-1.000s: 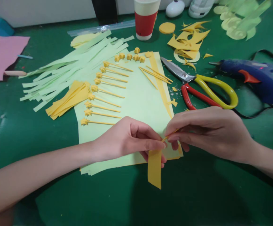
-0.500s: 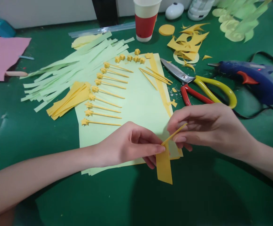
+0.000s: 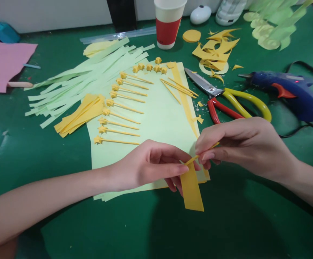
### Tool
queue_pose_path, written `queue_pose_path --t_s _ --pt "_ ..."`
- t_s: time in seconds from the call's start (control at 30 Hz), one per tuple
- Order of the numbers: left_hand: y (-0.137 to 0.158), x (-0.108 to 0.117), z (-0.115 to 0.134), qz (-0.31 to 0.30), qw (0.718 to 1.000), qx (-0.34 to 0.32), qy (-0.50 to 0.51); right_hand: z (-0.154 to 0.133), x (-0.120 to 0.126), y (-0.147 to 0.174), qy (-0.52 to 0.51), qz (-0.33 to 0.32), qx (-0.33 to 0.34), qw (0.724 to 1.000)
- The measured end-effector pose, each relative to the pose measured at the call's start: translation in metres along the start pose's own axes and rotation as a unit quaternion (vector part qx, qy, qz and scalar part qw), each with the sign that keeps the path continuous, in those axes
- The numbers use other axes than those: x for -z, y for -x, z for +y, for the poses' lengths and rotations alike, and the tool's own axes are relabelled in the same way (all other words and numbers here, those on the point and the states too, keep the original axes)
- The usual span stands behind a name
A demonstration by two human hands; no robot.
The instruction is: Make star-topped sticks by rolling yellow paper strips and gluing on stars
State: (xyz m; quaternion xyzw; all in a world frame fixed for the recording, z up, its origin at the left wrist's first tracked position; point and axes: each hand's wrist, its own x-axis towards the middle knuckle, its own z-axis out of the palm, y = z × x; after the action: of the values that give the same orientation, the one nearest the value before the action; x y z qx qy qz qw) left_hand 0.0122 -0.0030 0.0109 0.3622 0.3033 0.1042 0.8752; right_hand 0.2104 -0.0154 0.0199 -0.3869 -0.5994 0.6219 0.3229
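Observation:
Between my two hands is a yellow paper strip (image 3: 192,190), its upper edge rolled into a thin stick and its flat part hanging down. My left hand (image 3: 159,163) pinches the strip at the rolled edge between thumb and fingers. The thumb and fingers of my right hand (image 3: 237,145) are closed on the rolled end, whose tip pokes out past them. Both hands are over the front right of the pale green paper sheets (image 3: 161,126). On these sheets lie several yellow paper sticks with star-shaped heads (image 3: 122,124), plain rolled sticks (image 3: 178,88) and loose small stars (image 3: 149,67).
Scissors (image 3: 212,90) with red and yellow handles and a blue glue gun (image 3: 282,90) lie to the right. Yellow strips (image 3: 81,113) and pale green strips (image 3: 91,75) are at the left. Behind stand a paper cup (image 3: 168,30) and yellow scraps (image 3: 217,52).
My right thumb and fingers have closed on the rolled end, which earlier stuck out beside them. The hanging part of the strip has swung slightly right.

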Motion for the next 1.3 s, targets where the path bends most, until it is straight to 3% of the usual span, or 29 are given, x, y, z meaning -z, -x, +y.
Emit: queue_pose_path --t_s 0.23,0.53,0.77,1.0,1.17,1.3 --pt "-0.0002 -0.0012 0.0019 0.010 0.999 -0.005 -0.040 0.0022 0.0009 0.0009 0.000 -0.004 0.001 1.000" --pt "0.0020 -0.0017 0.0065 -0.074 0.995 0.019 -0.059 0.0015 0.0011 0.0034 0.016 -0.071 0.065 0.995" --pt "-0.0005 -0.0058 0.0002 0.041 0.997 0.021 -0.063 0.0046 0.0021 0.0002 0.138 -0.054 0.104 0.983" --pt "-0.0013 -0.0061 -0.0015 0.071 0.995 0.003 -0.074 0.0018 0.0013 -0.0003 0.216 -0.047 0.147 0.964" --pt "-0.0021 -0.0036 -0.0003 0.048 0.995 0.014 -0.083 0.0021 0.0028 0.0018 0.237 -0.050 0.153 0.958" --pt "-0.0022 -0.0021 0.0027 -0.004 0.996 0.038 -0.084 0.0039 0.0039 0.0026 0.247 -0.068 0.165 0.952"
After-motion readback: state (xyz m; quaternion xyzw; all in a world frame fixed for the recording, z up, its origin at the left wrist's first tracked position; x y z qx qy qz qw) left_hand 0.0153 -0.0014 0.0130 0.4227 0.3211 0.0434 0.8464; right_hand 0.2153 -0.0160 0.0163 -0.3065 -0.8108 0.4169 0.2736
